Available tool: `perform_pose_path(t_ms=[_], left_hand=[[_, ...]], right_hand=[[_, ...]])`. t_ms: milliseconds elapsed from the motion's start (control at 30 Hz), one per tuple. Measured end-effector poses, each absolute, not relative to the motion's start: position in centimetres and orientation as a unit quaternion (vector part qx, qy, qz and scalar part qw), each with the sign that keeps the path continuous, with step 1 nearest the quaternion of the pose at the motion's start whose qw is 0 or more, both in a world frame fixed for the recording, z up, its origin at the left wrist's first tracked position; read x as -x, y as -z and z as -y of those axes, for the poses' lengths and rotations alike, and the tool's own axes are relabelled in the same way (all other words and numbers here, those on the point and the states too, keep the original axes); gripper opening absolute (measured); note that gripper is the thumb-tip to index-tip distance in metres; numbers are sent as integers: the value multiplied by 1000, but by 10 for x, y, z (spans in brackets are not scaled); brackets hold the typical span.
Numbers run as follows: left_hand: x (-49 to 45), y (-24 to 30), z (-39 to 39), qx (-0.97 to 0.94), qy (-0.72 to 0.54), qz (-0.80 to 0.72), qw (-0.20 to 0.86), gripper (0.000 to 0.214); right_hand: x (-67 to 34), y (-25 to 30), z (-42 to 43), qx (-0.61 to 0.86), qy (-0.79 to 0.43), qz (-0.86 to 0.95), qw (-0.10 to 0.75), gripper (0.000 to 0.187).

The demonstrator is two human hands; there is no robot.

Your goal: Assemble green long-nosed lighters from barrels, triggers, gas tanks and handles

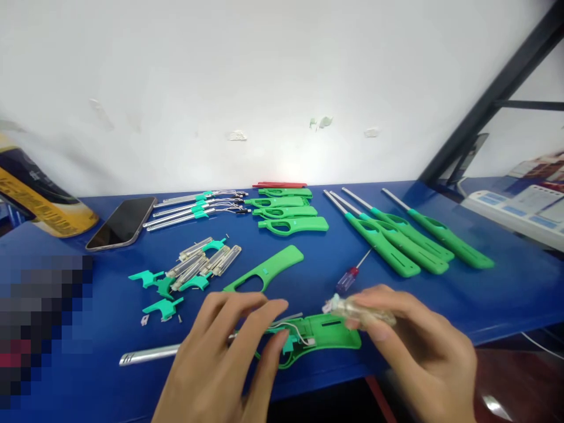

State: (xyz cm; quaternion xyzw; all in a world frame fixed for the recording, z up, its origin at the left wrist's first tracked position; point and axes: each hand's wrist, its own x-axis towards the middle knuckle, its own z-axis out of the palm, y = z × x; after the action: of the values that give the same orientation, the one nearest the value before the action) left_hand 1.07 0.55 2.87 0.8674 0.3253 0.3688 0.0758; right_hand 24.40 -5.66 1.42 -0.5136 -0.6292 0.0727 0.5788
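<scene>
In front of me on the blue table lies an opened green gas lighter (328, 336), its shell half bare, with a white wire and a teal trigger (288, 343) inside. Its silver barrel (147, 355) sticks out to the left. My left hand (224, 358) grips the lighter around the trigger end, covering part of it. Between the thumb and fingers of my right hand (423, 346) is a clear fuel tank (363, 311), raised just above the shell's right end. Behind it rests a screwdriver (347, 281), and a loose green shell half (282, 264) lies beyond my left hand.
Several clear tanks (227, 260) and teal triggers (163, 308) are heaped at left. Behind them lie barrels with wires (176, 220) and a phone (123, 222). Green shells (295, 225) sit at the back; whole lighters (388, 249) at right. A yellow-black container (39, 194) stands far left.
</scene>
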Motion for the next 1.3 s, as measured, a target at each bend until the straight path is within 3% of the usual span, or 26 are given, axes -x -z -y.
perform_pose_path(t_ms=[300,1300], left_hand=[[-19,-1,-26,-909,-310,-269,70,26],[-22,-7,-23,-897,-357,-248,86,33]], right_hand=[[-238,-18,53,581,-127,638,489,14],[-239,-17,52,584,-136,643,477,11]])
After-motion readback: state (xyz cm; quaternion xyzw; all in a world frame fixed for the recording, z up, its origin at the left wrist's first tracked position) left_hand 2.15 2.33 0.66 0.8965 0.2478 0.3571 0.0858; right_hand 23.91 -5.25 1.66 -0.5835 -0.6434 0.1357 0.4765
